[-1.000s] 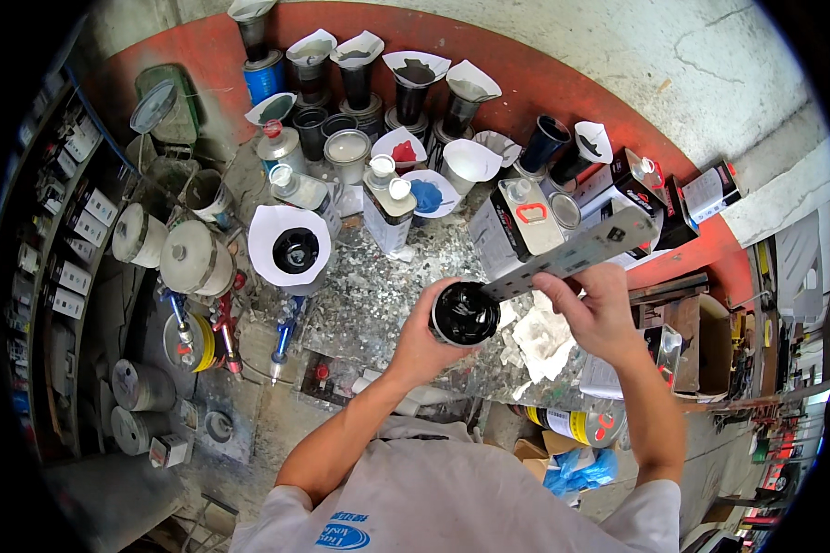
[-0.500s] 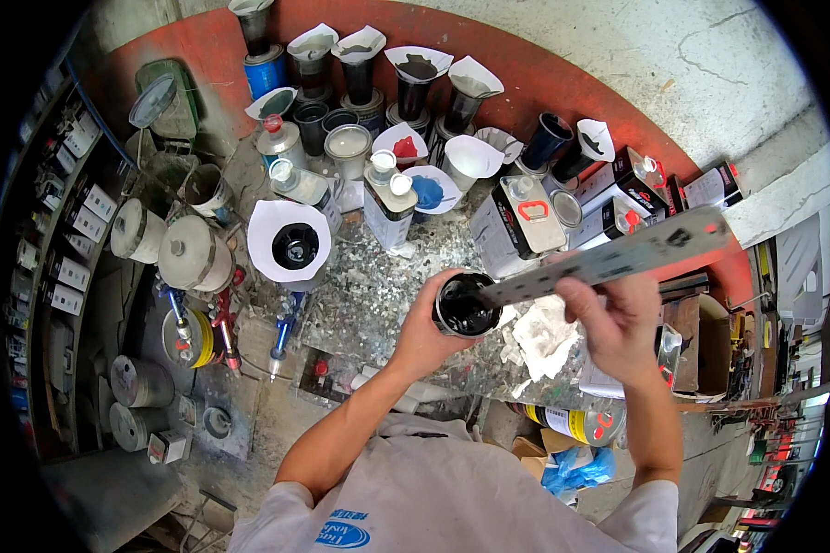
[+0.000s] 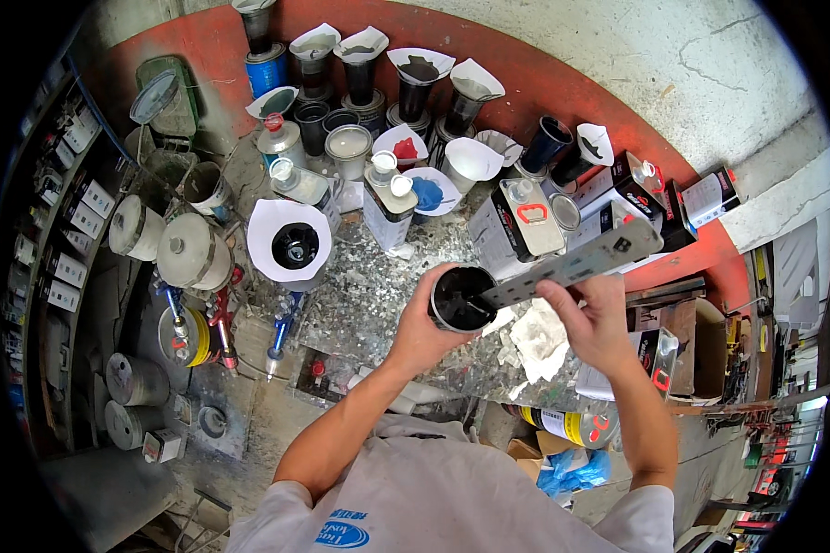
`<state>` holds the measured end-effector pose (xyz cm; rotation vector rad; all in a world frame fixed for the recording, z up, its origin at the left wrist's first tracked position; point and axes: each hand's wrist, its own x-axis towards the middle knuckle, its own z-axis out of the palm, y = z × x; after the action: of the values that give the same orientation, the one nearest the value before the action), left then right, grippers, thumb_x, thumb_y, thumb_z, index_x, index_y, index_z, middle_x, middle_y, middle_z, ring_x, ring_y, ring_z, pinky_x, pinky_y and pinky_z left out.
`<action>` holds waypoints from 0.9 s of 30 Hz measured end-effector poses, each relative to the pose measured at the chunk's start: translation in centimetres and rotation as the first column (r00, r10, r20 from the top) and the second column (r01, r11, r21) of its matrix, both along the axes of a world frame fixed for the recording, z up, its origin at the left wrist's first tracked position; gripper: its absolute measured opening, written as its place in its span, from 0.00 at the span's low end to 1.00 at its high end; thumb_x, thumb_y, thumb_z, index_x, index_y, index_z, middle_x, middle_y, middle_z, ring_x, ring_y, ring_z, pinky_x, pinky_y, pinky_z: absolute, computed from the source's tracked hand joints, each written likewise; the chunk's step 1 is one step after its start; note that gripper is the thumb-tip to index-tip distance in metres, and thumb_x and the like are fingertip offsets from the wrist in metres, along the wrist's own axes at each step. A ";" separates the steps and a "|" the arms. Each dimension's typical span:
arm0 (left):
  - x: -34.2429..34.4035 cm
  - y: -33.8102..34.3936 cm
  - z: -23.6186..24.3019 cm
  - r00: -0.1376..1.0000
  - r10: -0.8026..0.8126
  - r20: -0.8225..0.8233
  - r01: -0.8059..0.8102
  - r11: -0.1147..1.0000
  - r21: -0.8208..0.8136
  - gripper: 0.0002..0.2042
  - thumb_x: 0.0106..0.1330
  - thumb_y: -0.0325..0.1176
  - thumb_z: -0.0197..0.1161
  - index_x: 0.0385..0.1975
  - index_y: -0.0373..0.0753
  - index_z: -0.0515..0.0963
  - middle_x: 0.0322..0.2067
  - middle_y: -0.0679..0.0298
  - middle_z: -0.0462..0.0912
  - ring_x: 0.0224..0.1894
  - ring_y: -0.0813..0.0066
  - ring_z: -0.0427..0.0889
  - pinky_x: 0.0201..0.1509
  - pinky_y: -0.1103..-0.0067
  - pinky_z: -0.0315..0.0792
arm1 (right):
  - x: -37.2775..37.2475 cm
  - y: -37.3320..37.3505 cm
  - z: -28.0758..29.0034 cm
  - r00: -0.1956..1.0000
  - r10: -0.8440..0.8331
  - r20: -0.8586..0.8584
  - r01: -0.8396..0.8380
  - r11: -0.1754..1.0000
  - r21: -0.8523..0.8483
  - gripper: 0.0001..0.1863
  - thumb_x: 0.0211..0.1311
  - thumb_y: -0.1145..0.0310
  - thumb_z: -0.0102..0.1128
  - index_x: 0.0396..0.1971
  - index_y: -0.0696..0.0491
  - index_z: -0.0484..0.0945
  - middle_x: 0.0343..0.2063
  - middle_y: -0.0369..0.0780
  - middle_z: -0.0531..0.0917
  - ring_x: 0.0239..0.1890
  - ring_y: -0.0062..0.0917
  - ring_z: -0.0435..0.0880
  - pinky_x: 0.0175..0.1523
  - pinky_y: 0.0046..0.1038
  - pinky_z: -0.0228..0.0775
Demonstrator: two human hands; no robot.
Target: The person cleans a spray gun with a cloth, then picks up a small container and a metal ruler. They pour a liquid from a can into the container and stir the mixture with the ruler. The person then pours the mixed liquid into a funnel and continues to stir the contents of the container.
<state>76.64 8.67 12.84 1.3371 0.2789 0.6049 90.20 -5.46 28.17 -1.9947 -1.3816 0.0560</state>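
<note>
The left hand (image 3: 420, 334) grips a dark cup (image 3: 452, 282), and the right hand (image 3: 601, 323) pinches a flat stick (image 3: 576, 263) dipped at its three o'clock (stirring looks underway, unfinished).

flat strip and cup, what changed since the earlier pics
The flat strip and right hand swung right, then back left. The cup shifted slightly away from the body. Nothing was grasped or released: the left hand still holds the cup, the right the strip.

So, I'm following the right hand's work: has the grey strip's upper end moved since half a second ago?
Yes: the upper end of the grey strip has swung left, closer to the red-handled can, which stayed put.
</note>
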 end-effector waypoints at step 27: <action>0.1 -0.3 0.6 1.000 0.004 0.018 -0.004 1.000 -0.012 0.41 0.42 0.19 0.78 0.61 0.41 0.66 0.54 0.63 0.75 0.58 0.71 0.75 0.64 0.75 0.68 | -1.2 0.7 -1.1 1.000 -0.028 0.008 0.028 1.000 0.014 0.06 0.60 0.70 0.67 0.29 0.58 0.83 0.15 0.42 0.76 0.15 0.31 0.72 0.23 0.30 0.61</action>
<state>76.71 8.40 13.44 1.3195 0.2703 0.6175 89.04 -4.76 27.07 -2.0045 -1.3559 0.0253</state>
